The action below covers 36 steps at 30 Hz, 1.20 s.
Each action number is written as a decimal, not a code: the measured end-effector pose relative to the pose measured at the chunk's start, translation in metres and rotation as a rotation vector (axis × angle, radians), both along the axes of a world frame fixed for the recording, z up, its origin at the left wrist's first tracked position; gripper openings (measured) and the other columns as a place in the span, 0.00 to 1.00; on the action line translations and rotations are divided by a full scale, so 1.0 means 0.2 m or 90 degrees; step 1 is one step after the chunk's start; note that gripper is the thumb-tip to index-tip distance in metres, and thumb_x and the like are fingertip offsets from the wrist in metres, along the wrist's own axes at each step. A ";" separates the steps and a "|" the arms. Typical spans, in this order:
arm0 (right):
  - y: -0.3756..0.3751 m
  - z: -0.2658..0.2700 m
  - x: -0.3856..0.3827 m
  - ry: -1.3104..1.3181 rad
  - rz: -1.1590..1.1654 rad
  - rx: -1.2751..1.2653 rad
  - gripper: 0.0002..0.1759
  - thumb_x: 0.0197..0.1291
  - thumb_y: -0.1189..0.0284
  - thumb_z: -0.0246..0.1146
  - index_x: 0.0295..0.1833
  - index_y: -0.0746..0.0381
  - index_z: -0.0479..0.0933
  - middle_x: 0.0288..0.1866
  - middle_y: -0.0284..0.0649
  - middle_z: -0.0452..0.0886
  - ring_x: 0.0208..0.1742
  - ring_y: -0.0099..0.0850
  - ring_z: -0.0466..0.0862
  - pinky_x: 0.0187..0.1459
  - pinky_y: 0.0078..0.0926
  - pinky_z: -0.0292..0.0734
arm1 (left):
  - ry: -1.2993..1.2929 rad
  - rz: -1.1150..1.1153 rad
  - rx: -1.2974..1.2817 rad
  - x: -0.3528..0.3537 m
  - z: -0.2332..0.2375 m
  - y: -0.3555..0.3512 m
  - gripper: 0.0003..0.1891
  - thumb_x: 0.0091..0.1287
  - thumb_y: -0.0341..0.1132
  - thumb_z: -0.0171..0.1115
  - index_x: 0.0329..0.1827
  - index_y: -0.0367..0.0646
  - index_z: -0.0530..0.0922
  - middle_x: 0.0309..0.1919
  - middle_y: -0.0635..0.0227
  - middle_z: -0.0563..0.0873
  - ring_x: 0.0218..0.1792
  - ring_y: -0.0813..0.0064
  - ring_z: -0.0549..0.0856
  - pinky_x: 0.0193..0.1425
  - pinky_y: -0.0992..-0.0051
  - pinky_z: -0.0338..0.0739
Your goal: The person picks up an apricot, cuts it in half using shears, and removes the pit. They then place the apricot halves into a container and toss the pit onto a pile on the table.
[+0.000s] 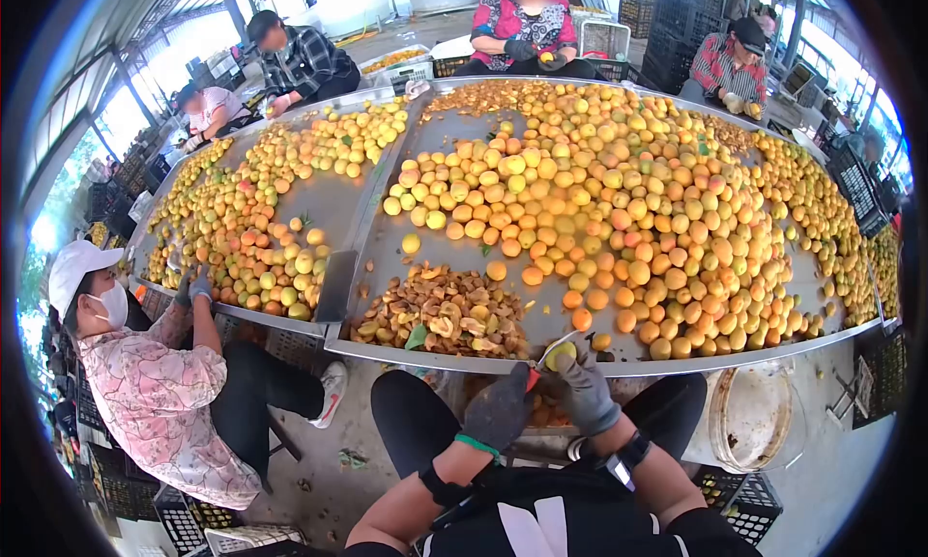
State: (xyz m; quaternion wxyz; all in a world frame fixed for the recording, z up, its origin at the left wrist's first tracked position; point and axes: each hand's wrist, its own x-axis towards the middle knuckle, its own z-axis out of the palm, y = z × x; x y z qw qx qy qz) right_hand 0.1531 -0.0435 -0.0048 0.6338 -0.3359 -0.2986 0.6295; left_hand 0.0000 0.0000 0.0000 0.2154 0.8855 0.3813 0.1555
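Observation:
My left hand (499,408), in a dark glove with a green cuff, is closed round the red handle of a small knife (533,378). The blade points up and right, against a yellow-green apricot (560,355). My gloved right hand (587,395) grips that apricot at the front rim of the metal table (464,363). Just beyond, a heap of brownish apricot scraps (445,315) lies on the left, with a green leaf in it. A large pile of whole apricots (628,224) spreads behind and to the right, and several lie close to my right hand.
A raised metal divider (372,204) splits the table. On my left sits a co-worker (155,373) in a white cap; several others sit along the far side. A stained white bucket (754,417) and black crates (739,499) stand at my right.

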 end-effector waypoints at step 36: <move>0.05 -0.01 0.01 0.047 -0.068 -0.105 0.15 0.70 0.65 0.56 0.57 0.60 0.72 0.51 0.36 0.79 0.52 0.26 0.78 0.56 0.24 0.73 | 0.068 0.015 0.128 -0.02 -0.01 0.03 0.19 0.64 0.33 0.54 0.58 0.43 0.75 0.29 0.58 0.84 0.27 0.61 0.85 0.28 0.62 0.79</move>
